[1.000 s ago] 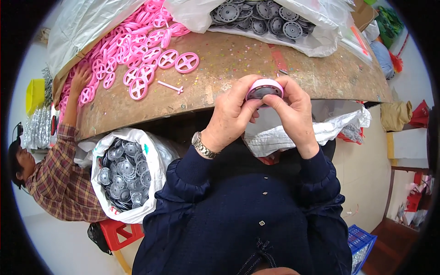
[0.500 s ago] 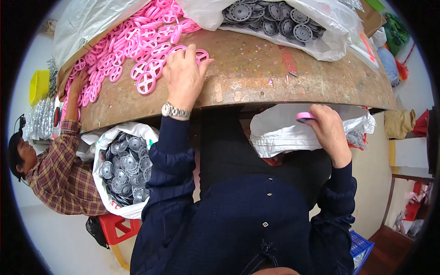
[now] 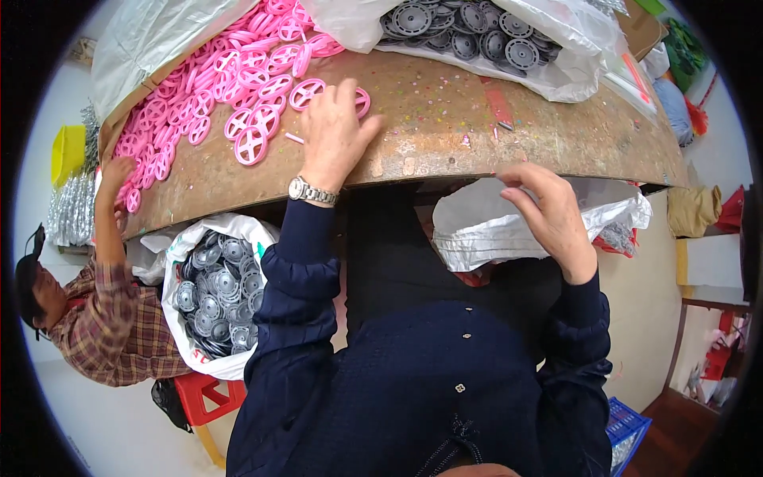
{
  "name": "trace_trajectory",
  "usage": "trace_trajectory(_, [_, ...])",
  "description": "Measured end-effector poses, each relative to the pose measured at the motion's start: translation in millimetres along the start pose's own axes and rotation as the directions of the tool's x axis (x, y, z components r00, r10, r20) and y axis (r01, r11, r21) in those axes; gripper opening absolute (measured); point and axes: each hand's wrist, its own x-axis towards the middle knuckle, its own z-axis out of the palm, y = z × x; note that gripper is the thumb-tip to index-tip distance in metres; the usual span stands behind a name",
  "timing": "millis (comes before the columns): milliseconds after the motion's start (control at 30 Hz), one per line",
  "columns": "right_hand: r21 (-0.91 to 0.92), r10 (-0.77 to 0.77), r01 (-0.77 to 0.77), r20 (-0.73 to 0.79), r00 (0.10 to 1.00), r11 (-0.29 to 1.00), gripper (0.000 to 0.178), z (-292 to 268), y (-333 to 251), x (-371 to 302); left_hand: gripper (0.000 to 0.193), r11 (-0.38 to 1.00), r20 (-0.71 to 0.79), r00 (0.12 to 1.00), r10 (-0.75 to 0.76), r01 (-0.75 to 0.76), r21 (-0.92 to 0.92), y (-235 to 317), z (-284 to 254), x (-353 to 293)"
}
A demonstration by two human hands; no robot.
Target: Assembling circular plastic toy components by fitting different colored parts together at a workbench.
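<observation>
My left hand (image 3: 335, 139), with a metal watch at its wrist, reaches over the table's near part, fingers stretched and thumb apart. Partly behind its fingers shows a pink spoked wheel (image 3: 362, 103); whether they touch cannot be told. Another pink wheel (image 3: 307, 94) lies just left of the fingertips, and a short pink rod (image 3: 294, 138) beside the hand. A large heap of pink wheels (image 3: 230, 79) spreads to the left. Above the white sack (image 3: 509, 230) at the table's front edge, my right hand (image 3: 550, 213) hangs with thumb and forefinger apart, holding nothing visible.
Grey discs (image 3: 469, 36) lie in a plastic bag at the back. A white bag of grey discs (image 3: 218, 294) stands by my left arm, near a red stool (image 3: 203, 401). At far left a co-worker's hand (image 3: 119, 171) is at the pink heap. The brown table (image 3: 445, 127) has a curved-looking edge.
The pink wheel that my right hand held is gone from it, and its fingers have parted over the sack. My left hand has shifted slightly right. The co-worker's arm has drawn back toward the edge.
</observation>
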Motion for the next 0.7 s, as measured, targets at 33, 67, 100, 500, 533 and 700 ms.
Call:
trace_trajectory(33, [0.002,-0.005,0.005,0.0,1.0,1.0,0.018,3.5,-4.6,6.0,0.051,0.999,0.035,0.998,0.048,-0.048,0.004,3.7,-4.6,-1.7])
trace_trajectory(67, [0.003,-0.024,0.024,0.025,0.999,1.0,0.017,6.6,-9.2,11.6,0.041,0.998,0.031,0.998,0.058,-0.057,-0.026,1.3,-1.0,-3.5])
trace_trajectory(100, [0.004,-0.043,0.043,0.05,0.998,0.999,0.017,9.3,-14.0,16.9,0.041,0.998,0.028,0.998,0.056,-0.056,-0.023,-3.2,2.8,-4.3])
trace_trajectory(500, [0.317,0.07,-0.04,-0.083,0.994,0.948,0.024,42.8,-23.6,72.0,0.016,0.395,0.29,0.944,-0.156,0.329,-0.858,18.5,-22.2,-7.1])
trace_trajectory(533, [0.419,0.131,-0.084,-0.085,0.988,0.904,0.025,45.2,-23.1,77.2,0.016,0.11,0.443,0.883,-0.157,0.461,-0.88,26.6,-28.3,-8.5])
trace_trajectory(700, [0.533,0.16,-0.133,-0.005,0.987,0.836,0.022,56.4,-19.6,90.6,0.018,-0.328,0.562,0.822,-0.088,0.509,-0.796,47.7,-37.0,-19.4])
